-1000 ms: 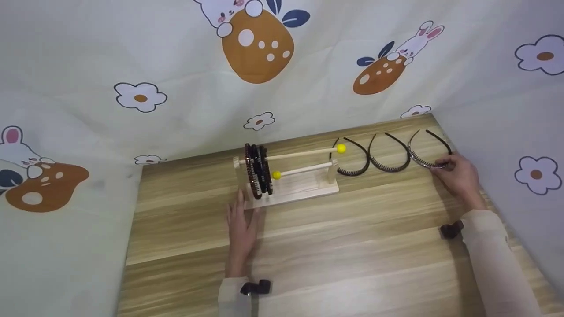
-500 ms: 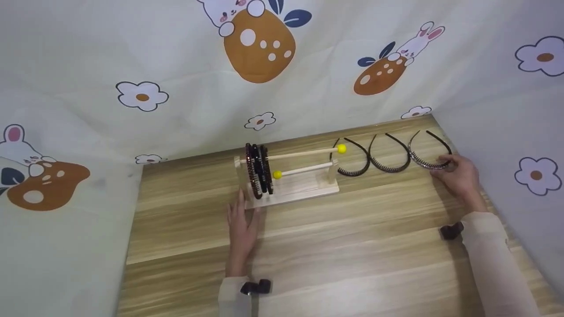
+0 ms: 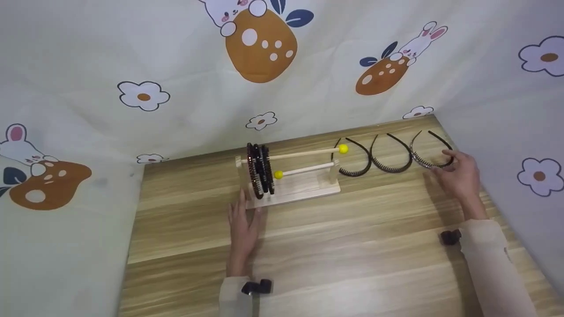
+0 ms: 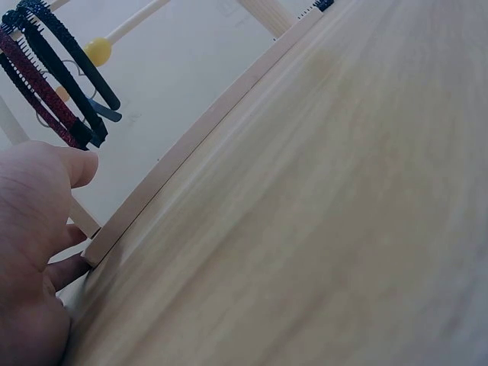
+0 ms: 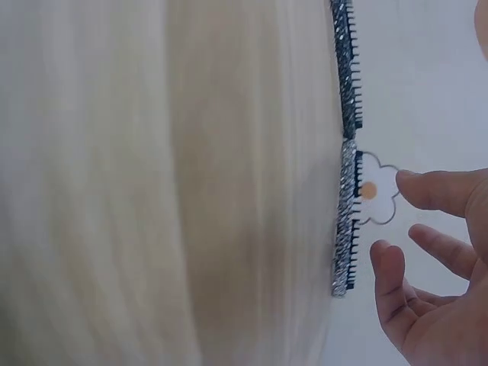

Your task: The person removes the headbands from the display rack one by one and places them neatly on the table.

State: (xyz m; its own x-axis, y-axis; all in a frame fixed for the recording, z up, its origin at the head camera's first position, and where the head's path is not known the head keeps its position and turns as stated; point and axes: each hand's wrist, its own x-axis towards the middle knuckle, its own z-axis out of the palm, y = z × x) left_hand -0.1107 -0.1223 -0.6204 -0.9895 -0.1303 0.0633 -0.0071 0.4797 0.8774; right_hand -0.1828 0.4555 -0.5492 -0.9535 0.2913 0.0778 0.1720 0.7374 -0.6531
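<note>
A small wooden rack [image 3: 304, 193] has two rods tipped with yellow balls. Several dark toothed headbands [image 3: 260, 171] hang together at the left end of its upper rod. My left hand [image 3: 243, 231] touches the left end of the rack's base with extended fingers, as the left wrist view also shows. Three more headbands lie in a row right of the rack: a dark one [image 3: 356, 173], a second dark one [image 3: 391, 169] and a silvery glittered one [image 5: 343, 236]. Over the silvery one hovers my right hand [image 3: 460, 180], fingers parted and holding nothing.
The wood-grain table [image 3: 343, 255] meets a pale printed cloth [image 3: 194, 53] at the back and sides. A black device [image 3: 257, 287] sits at my left wrist, another [image 3: 451, 237] at my right. The rack's upper rod juts toward the row of headbands.
My right fingers, earlier at the right side of the silvery headband, have spread and come away from it. The headband stays lying in the row. My left hand keeps its place at the rack.
</note>
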